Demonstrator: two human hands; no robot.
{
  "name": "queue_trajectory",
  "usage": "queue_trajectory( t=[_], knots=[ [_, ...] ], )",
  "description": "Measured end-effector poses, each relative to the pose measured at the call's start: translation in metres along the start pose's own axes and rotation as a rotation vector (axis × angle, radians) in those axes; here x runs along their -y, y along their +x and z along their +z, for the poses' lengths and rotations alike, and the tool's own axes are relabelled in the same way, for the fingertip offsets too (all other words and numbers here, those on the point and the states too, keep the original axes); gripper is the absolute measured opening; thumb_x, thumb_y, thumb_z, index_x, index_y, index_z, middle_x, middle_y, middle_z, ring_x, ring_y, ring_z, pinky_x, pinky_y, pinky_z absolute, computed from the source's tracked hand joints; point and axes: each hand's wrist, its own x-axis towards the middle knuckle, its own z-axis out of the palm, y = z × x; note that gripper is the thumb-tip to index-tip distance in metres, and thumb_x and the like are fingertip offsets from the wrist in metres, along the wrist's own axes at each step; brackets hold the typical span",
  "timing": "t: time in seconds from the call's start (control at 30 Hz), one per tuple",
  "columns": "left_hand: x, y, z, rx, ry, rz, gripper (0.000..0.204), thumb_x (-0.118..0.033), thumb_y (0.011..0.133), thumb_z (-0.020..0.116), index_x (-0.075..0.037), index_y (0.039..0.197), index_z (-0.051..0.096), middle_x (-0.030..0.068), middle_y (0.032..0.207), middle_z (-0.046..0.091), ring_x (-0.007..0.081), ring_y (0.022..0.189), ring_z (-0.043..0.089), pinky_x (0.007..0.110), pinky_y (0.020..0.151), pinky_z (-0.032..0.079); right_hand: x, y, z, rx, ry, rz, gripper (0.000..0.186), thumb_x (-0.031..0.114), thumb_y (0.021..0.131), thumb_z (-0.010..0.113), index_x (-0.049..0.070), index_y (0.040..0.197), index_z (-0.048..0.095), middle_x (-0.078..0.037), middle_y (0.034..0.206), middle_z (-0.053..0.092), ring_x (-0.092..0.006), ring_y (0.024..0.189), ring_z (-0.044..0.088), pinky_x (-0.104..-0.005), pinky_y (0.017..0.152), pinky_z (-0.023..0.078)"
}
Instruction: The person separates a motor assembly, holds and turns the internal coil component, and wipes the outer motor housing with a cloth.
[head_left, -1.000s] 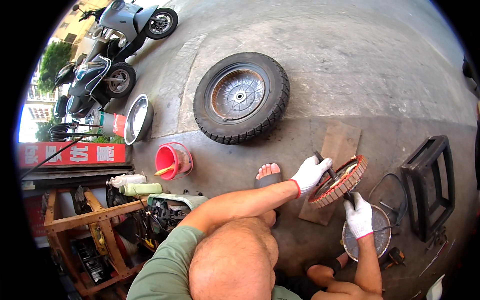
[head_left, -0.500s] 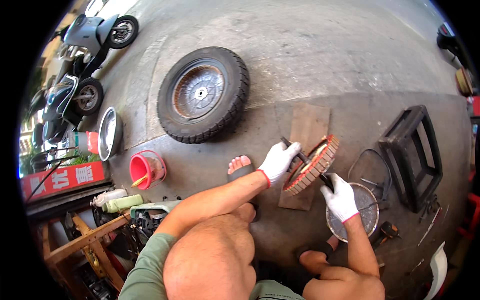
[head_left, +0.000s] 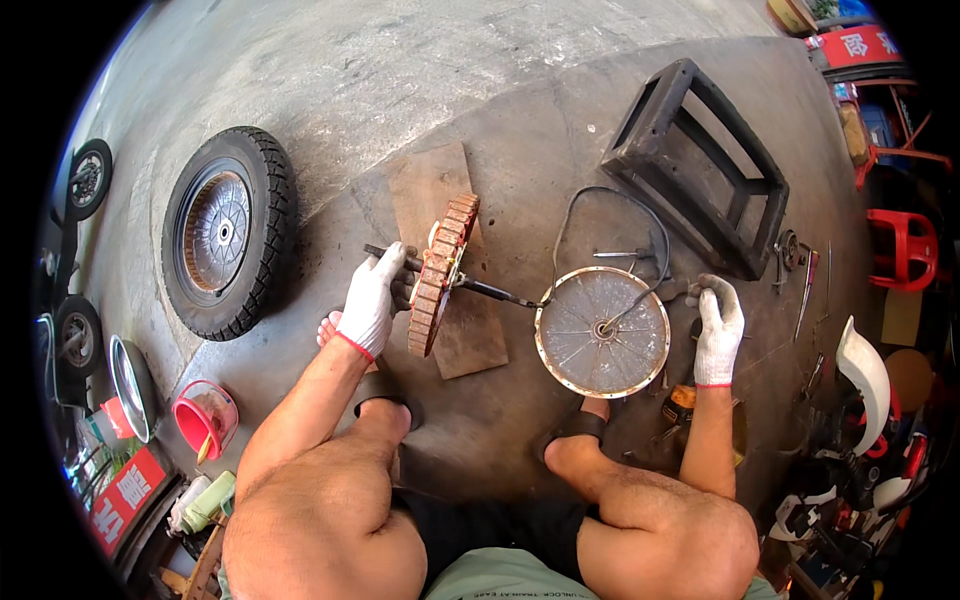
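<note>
My left hand (head_left: 372,300), in a white glove, grips the dark axle of a stator (head_left: 441,272), a ring of coppery segments held edge-on above a brown board (head_left: 470,352). From the axle a black cable (head_left: 570,209) runs in a loop around a round metal cover (head_left: 580,340), which lies right of the stator with bolt holes round its rim. My gloved right hand (head_left: 714,331) is beside the cover's upper right, fingers curled near a dark end of the cable; what they hold is too small to tell.
A tyred wheel (head_left: 225,232) lies at left, near a red bucket (head_left: 205,420), steel basin (head_left: 132,390) and parked scooters (head_left: 78,330). A black metal frame (head_left: 700,180) lies upper right. Tools (head_left: 805,290), a white panel (head_left: 862,380) and a red stool (head_left: 900,250) are at right.
The view has swung to the right. My right hand has left the stator and moved right, beside the cover and cable. My left hand still holds the stator, now more upright.
</note>
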Motion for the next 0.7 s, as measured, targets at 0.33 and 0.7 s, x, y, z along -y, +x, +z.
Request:
queue_trajectory(
  t=[0.33, 0.7],
  knots=[
    [-0.008, -0.010, 0.008, 0.073, -0.099, -0.078, 0.040, -0.035, 0.103, 0.053, -0.001, 0.122, 0.062, 0.0108, 0.104, 0.070, 0.0206, 0.090, 0.066, 0.036, 0.082, 0.054, -0.079, -0.080, -0.027, -0.067, 0.348, 0.613, 0.041, 0.030, 0.100, 0.061, 0.004, 0.130, 0.054, -0.008, 0.118, 0.064, -0.0188, 0.102, 0.064, -0.0374, 0.079, 0.056],
    [-0.005, -0.011, -0.016, 0.055, -0.215, -0.150, 0.057, -0.050, 0.101, 0.051, 0.001, 0.124, 0.057, 0.0148, 0.117, 0.065, 0.0263, 0.098, 0.063, 0.043, 0.090, 0.052, -0.088, -0.088, 0.008, 0.002, 0.534, 0.661, 0.035, -0.002, 0.087, 0.060, -0.003, 0.122, 0.061, -0.012, 0.108, 0.070, -0.0210, 0.093, 0.068, -0.0342, 0.084, 0.054]
  ],
)
